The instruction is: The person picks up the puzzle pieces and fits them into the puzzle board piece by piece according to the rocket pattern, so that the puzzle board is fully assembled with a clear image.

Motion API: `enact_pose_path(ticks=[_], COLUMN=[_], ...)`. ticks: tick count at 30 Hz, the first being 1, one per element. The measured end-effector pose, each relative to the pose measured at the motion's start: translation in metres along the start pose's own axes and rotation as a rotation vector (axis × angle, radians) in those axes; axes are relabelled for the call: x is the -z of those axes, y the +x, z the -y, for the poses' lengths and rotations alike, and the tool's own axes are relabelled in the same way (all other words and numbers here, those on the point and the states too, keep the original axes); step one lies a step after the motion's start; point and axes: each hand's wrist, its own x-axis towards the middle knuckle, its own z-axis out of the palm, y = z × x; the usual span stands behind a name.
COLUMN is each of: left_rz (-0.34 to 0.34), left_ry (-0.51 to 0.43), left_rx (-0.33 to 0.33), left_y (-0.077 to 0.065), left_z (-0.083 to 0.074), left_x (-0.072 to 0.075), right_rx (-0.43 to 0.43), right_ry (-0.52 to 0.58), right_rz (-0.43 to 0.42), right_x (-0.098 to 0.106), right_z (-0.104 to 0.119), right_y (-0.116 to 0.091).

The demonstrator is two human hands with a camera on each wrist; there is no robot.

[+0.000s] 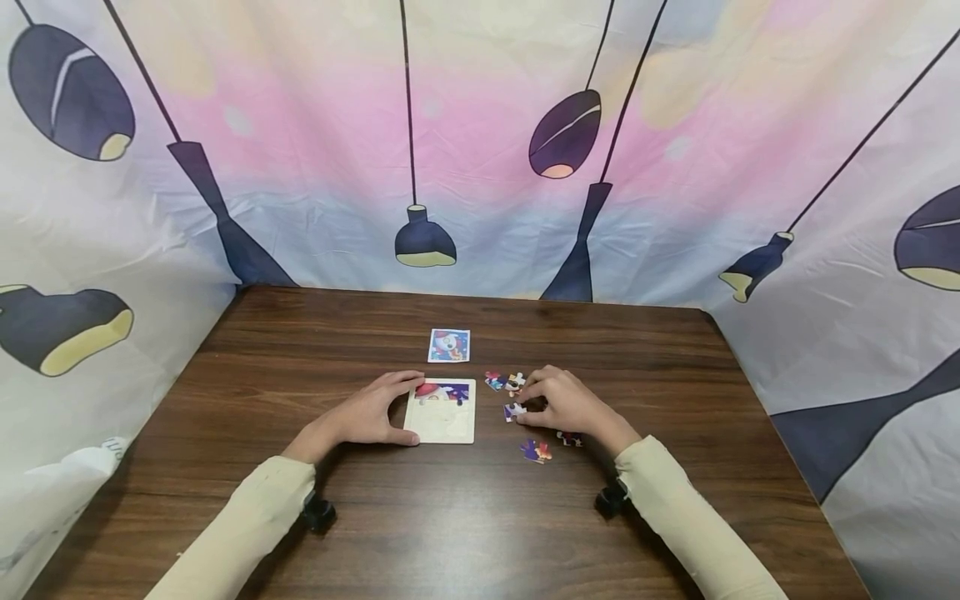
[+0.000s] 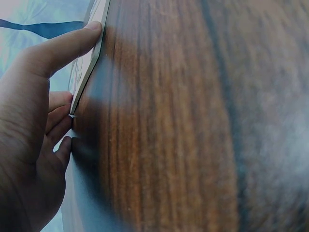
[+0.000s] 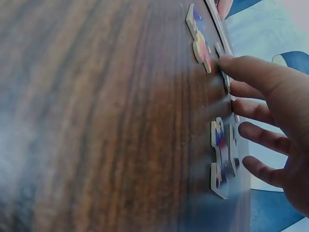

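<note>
Card (image 1: 449, 345) beyond puzzle tray (image 1: 444, 427), filled only along the top, on table (image 1: 450, 533). Tray gripped at left by fingers of left hand (image 1: 363, 413); puzzle piece (image 1: 513, 412) right of tray, pinched in fingers of right hand (image 1: 567, 402). Loose pieces (image 1: 535, 451) around. Plain in right wrist view: pair of pieces (image 3: 222, 155) beneath right hand, mostly masked by it in head view.

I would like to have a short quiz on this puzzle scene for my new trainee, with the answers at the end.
1. Which hand holds the puzzle board, and which is at the loose pieces?
2. True or false: the picture card lies on top of the board.
3. Choose: from the person's side, the placed pieces fill the board's (a) far part, (b) near part, (c) whole area.

Key:
1. Left hand on the board; right hand at the pieces.
2. False; it lies beyond the board, apart.
3. a
</note>
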Motion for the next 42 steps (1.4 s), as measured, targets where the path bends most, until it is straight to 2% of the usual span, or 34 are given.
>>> enact_pose_path(ticks=[8,18,30,42], left_rz=[0.006,0.004,0.023,0.001], left_ry=[-0.007,-0.007,-0.016,-0.026], left_rx=[0.007,0.006,0.024,-0.003], left_y=[0.000,-0.001,0.001,0.000], left_z=[0.001,0.000,-0.001,0.002], left_x=[-0.001,0.000,0.001,0.000], right_rx=[0.036,0.046,0.088,0.106], right_ry=[-0.019,-0.003,0.009,-0.029], right_rz=[-0.072,-0.161,-0.150,-0.189], right_x=[0.002,-0.006,-0.017,-0.037], right_z=[0.007,0.033,0.069,0.089], right_y=[0.007,0.027,0.059,0.084])
